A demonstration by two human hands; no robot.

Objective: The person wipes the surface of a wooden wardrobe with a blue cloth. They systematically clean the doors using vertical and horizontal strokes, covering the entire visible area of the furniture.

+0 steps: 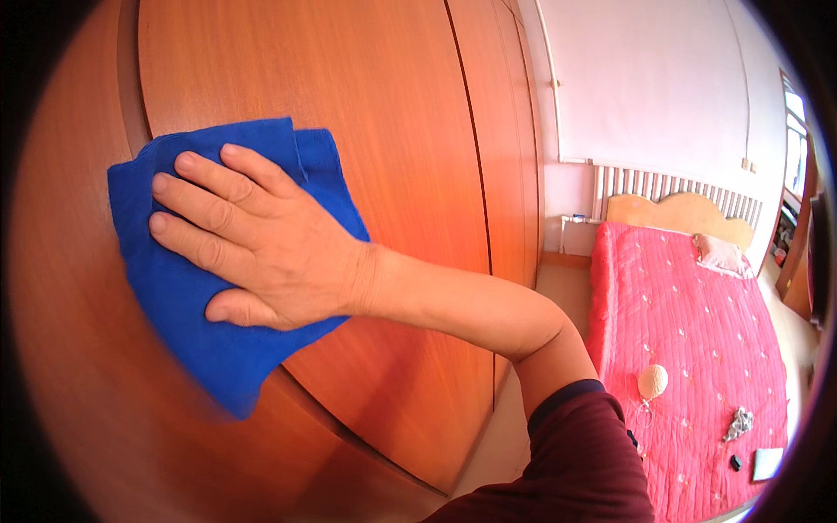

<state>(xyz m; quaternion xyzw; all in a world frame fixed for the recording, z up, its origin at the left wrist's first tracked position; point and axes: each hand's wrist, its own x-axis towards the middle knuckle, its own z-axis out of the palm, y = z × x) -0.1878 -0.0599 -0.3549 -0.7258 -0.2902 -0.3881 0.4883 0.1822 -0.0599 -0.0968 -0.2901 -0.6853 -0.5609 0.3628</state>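
Observation:
My right hand [261, 240] lies flat with its fingers spread on a blue cloth [174, 288]. It presses the cloth against the wooden front of a wardrobe [357, 78], over a dark seam between panels. The thumb points downward and the fingers reach to the left. Part of the cloth's upper edge is folded over, and its lower corner hangs loose and slightly blurred. My arm, in a dark red short sleeve, comes in from the lower right. My left hand is out of view.
To the right stands a bed with a pink quilt [689, 349] and a wooden headboard [671, 213]. On it lie a pillow [722, 254], a round beige object [652, 382], a crumpled patterned cloth [738, 424] and a small black item [736, 463]. A white radiator [680, 185] stands behind the headboard.

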